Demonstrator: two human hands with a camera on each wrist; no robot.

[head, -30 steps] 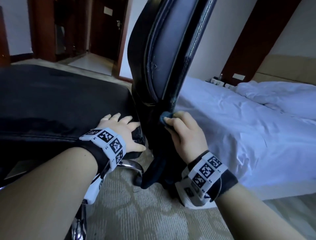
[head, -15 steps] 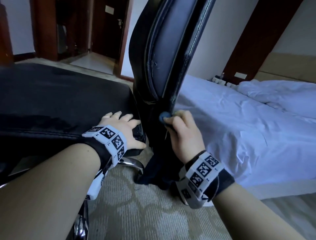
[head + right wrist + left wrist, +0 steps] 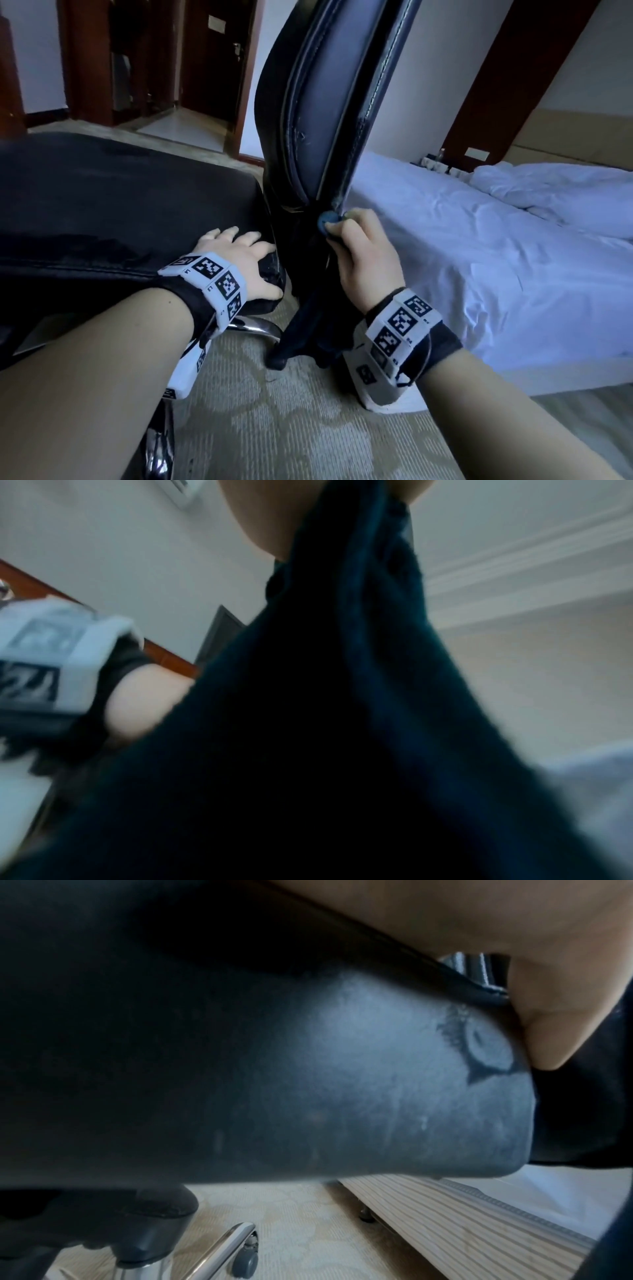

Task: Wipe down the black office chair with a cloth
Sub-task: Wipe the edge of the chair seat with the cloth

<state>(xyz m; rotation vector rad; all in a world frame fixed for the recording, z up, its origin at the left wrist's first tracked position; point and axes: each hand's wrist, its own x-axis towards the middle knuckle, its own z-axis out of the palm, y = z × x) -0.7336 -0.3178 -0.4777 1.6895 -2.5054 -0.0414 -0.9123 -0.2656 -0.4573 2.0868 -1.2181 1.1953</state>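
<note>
Two hands work at the rear corner of the black office chair (image 3: 329, 102), where the seat meets the upright backrest. The left hand (image 3: 239, 260) lies palm down on the back corner of the seat, fingers (image 3: 222, 236) straight and slightly spread, thumb hooked over the seat's edge; the left wrist view shows that thumb against the worn side of the cushion (image 3: 377, 1069). The left forearm reaches in from the lower left, its wrist wrapped in a marker band (image 3: 212, 284).

The right hand (image 3: 363, 260) is raised beside the lower edge of the backrest, its fingers curled tight round a dark blue cloth (image 3: 327, 221). A bunched knob of cloth shows above the thumb and presses against the backrest's stitched seam, while the rest hangs down below the wrist toward the carpet (image 3: 274, 428); in the right wrist view the hanging folds fill most of the frame and are blurred.

Compared with a second ago, the right hand has climbed a little higher along the seam, and the cloth with it. The left hand has stayed planted on the same corner. A white bed (image 3: 496, 257) stands just behind the chair.
</note>
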